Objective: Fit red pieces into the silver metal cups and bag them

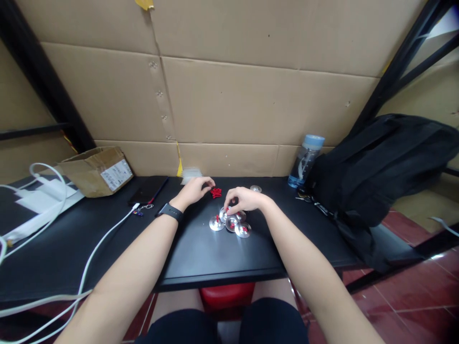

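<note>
Several small shiny metal discs, domed like finger cymbals, lie in an overlapping cluster on the black table [201,253]. Red pieces stick up from their centres, as on the leftmost disc [216,223] and the front right disc [243,230]. Over the back of the cluster is my right hand [244,199], thumb and fingers closed at the red piece of one disc [224,216]. To the left, beside a small heap of red pieces [216,192], my left hand [195,190] has its fingers curved and apart, apparently holding nothing. Another disc [256,188] lies behind my right hand.
A water bottle [306,161] and a black backpack [387,167] stand at the right. Leftward are a cardboard box [102,172], a dark phone [147,190] and white cables [93,253]. A clear plastic bag [191,174] lies against the cardboard wall [229,105].
</note>
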Available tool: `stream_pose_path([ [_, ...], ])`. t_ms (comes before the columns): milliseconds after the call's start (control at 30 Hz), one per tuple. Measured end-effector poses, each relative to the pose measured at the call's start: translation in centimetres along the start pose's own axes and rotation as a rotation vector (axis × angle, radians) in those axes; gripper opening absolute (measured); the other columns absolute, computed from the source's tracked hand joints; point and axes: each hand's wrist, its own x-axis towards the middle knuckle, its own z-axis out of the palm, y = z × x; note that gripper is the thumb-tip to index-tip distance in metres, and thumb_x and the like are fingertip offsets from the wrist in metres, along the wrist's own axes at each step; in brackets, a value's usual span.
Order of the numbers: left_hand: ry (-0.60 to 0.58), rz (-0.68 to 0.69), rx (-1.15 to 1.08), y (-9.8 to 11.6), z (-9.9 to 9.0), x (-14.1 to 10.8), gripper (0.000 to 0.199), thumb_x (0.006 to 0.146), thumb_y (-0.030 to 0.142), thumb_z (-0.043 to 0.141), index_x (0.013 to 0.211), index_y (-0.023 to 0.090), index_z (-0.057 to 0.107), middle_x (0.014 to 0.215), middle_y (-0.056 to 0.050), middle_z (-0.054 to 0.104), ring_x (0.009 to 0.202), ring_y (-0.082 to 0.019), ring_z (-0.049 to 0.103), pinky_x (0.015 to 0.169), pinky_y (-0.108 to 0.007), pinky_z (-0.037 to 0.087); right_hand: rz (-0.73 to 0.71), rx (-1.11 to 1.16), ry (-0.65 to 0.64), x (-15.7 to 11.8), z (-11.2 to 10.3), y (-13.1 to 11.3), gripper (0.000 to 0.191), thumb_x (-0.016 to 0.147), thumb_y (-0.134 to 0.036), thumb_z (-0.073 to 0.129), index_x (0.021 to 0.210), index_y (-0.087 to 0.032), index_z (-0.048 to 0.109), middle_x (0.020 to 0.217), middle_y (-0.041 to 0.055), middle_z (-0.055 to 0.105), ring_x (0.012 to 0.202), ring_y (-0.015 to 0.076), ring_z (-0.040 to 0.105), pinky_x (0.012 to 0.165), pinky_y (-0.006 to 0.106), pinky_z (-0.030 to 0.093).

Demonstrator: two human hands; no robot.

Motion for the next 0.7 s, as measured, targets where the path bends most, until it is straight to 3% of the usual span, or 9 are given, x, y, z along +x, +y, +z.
stream_pose_path([
  [133,0.049,-0.033,-0.016,0.4,-0.2,0.0,0.017,0.088,0.025,0.058,0.096,0.021,0.073,0.096,-0.006,0.078,0.090,-0.022,0.073,0.085,-0.033,0.053,0.041,0.112,0.078,0.1,0.3,0.0,0.009,0.077,-0.028,0.080,0.081,-0.020,0.078,0.082,0.0017,0.073,0.072,0.0156,0.064,0.065,0.026,0.049],
  [300,-0.023,-0.104,-0.302,2.3,0.0,0.2,0.018,0.083,0.031,0.068,0.094,0.018,0.073,0.085,-0.006,0.077,0.079,-0.019,0.072,0.075,-0.030,0.056,0.212,0.406,0.443,0.3,0.5,0.4,0.014,0.088,-0.032,0.070,0.089,-0.019,0.066,0.079,0.0023,0.073,0.071,0.0151,0.070,0.064,0.024,0.053],
  [367,-0.058,-0.121,-0.464,3.4,0.3,0.4,0.026,0.082,0.038,0.073,0.097,0.016,0.072,0.087,-0.007,0.078,0.077,-0.019,0.073,0.072,-0.029,0.057,0.245,0.520,0.524,0.7,0.9,0.6,0.020,0.088,-0.036,0.071,0.090,-0.019,0.063,0.084,0.0035,0.074,0.074,0.0152,0.073,0.063,0.023,0.055],
  [600,0.122,-0.140,-0.455,5.5,0.8,0.8,0.023,0.083,0.036,0.071,0.090,0.015,0.075,0.084,-0.007,0.078,0.074,-0.018,0.071,0.069,-0.028,0.056,0.182,0.749,0.587,1.5,1.6,0.0,0.040,0.077,-0.053,0.081,0.089,-0.020,0.062,0.093,0.0030,0.071,0.071,0.0138,0.074,0.067,0.026,0.061],
  [700,0.131,-0.144,-0.472,5.9,0.6,0.8,0.020,0.080,0.033,0.072,0.087,0.014,0.075,0.080,-0.006,0.077,0.071,-0.018,0.071,0.065,-0.026,0.055,0.165,0.733,0.605,1.5,1.6,-0.7,0.041,0.076,-0.054,0.081,0.087,-0.019,0.063,0.089,0.0029,0.071,0.074,0.0143,0.072,0.067,0.025,0.060],
])
